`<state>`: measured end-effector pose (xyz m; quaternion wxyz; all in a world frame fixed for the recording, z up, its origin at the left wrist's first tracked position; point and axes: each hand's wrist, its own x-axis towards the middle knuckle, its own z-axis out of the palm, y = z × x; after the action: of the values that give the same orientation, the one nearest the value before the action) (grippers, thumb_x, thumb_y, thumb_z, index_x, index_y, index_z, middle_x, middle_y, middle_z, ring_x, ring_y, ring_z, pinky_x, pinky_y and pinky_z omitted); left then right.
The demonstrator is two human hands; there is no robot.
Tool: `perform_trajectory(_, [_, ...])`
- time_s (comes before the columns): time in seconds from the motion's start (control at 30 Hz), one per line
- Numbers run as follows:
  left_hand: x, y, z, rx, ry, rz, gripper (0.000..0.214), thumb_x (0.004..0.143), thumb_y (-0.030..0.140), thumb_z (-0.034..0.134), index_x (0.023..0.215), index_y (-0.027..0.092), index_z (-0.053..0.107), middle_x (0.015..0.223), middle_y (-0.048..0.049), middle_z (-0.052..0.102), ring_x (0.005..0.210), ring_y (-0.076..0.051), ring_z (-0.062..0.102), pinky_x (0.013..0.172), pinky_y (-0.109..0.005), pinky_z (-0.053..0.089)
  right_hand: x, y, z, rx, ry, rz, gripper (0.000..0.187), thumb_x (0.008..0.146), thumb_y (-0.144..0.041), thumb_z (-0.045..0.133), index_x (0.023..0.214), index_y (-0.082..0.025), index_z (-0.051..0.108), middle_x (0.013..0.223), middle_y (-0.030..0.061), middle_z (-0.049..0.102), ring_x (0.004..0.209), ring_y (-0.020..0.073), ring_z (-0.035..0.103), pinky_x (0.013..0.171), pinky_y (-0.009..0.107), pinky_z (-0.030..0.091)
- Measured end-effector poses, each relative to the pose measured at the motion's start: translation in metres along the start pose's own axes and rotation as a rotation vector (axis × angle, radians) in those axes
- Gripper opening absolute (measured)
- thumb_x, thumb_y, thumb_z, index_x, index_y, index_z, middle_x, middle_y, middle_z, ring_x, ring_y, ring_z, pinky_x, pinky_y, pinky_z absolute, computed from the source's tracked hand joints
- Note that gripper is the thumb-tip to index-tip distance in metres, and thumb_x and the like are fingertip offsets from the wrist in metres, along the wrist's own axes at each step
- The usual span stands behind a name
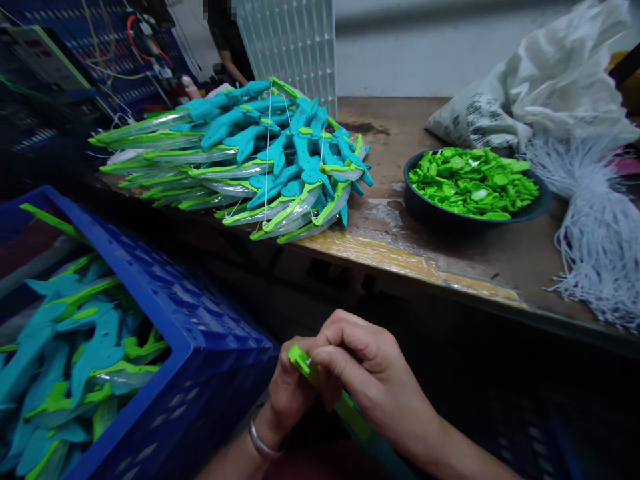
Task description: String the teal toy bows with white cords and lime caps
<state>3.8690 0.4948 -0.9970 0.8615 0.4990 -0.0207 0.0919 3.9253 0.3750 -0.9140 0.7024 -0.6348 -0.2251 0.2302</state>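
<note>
My left hand (289,390), with a silver bangle at its wrist, is closed around the bright green end of a green-and-teal plastic toy bow (356,415). The bow slants down to the right, and its lower part is partly hidden by my right arm. My right hand (367,363) is closed at the same end, thumb and forefinger pinched together beside a small bit of white string at the green tip. Whatever else lies between those fingers is hidden.
Left of my hands, a blue crate (183,327) holds several similar bows. Strung bows (300,157) are piled on the workbench (390,110). Further right are a black bowl (440,217) of green parts, a bundle of white strings (595,233) and a white sack (480,107). A person (233,50) stands behind.
</note>
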Motion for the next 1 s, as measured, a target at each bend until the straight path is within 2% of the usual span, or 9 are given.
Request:
perform_trajectory(0.17, [0.003,-0.003,0.001,-0.015,0.043,0.008,0.071,0.092,0.075,0.047,0.055,0.015,0.058,0.044,-0.0029,0.052,0.043,-0.012,0.045,0.046,-0.027,0.033,-0.001,0.004,0.000,0.016,0.015,0.006,0.027,0.095,-0.025,0.064,0.070,-0.017,0.064,0.077,-0.0006,0.059,0.059,0.0074,0.055,0.053,0.017,0.045])
perform_trajectory(0.4, [0.002,-0.007,-0.001,-0.028,0.061,-0.027,0.070,0.092,0.074,0.049,0.056,0.015,0.059,0.048,-0.0046,0.054,0.046,-0.015,0.049,0.049,-0.028,0.039,0.005,0.005,0.000,-0.015,0.023,0.020,0.023,0.093,-0.024,0.065,0.072,-0.017,0.069,0.076,-0.0009,0.059,0.059,0.0071,0.055,0.052,0.016,0.044])
perform_trajectory(0.53, [0.000,-0.013,-0.007,-0.030,0.090,-0.024,0.069,0.090,0.076,0.049,0.059,0.016,0.056,0.050,-0.0028,0.052,0.047,-0.013,0.044,0.048,-0.028,0.036,0.009,0.007,-0.004,-0.019,-0.017,0.018,0.024,0.091,-0.027,0.068,0.069,-0.017,0.069,0.074,-0.0003,0.059,0.061,0.0089,0.055,0.053,0.017,0.046])
perform_trajectory(0.7, [-0.001,-0.026,-0.013,-0.048,0.117,-0.021,0.069,0.093,0.075,0.046,0.065,0.014,0.062,0.055,-0.0027,0.052,0.050,-0.012,0.045,0.049,-0.026,0.035,0.011,0.010,-0.010,-0.008,-0.034,0.040,0.023,0.089,-0.030,0.071,0.070,-0.018,0.070,0.073,0.0001,0.060,0.062,0.0101,0.057,0.056,0.019,0.049])
perform_trajectory(1.0, [0.000,-0.034,-0.011,-0.098,0.117,-0.050,0.069,0.092,0.076,0.046,0.065,0.014,0.057,0.055,-0.0007,0.047,0.049,-0.009,0.037,0.046,-0.024,0.027,0.012,0.011,-0.015,-0.038,-0.055,-0.014,0.018,0.089,-0.026,0.074,0.073,-0.018,0.073,0.072,-0.0016,0.059,0.060,0.0074,0.058,0.054,0.015,0.048])
